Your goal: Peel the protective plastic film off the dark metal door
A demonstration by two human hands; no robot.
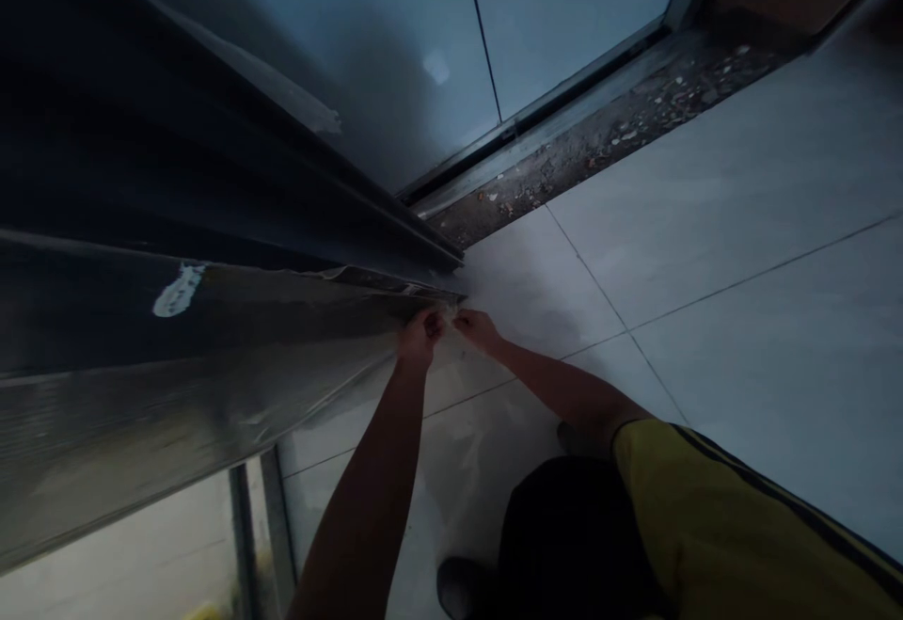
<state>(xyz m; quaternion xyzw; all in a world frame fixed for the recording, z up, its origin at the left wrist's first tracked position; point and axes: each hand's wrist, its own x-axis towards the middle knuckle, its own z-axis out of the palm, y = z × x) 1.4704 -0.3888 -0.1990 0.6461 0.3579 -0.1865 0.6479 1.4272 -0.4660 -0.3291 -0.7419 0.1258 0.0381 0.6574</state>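
Note:
Both of my hands meet at the bottom end of a dark door frame [395, 234], close to the floor. A clear plastic film [212, 357] hangs along the frame and spreads out to the left. My left hand [421, 333] has its fingers curled in on the film's lower edge. Just to its right, my right hand [476, 328] is closed in a pinch on the same film. The bit of film between the fingertips is small and dim.
A gritty strip with loose debris [585, 154] runs beside a metal floor track [512, 135] toward the upper right. Pale floor tiles [740, 197] lie on the right. A white smear [179, 291] marks the left surface. My shoe [462, 584] stands below.

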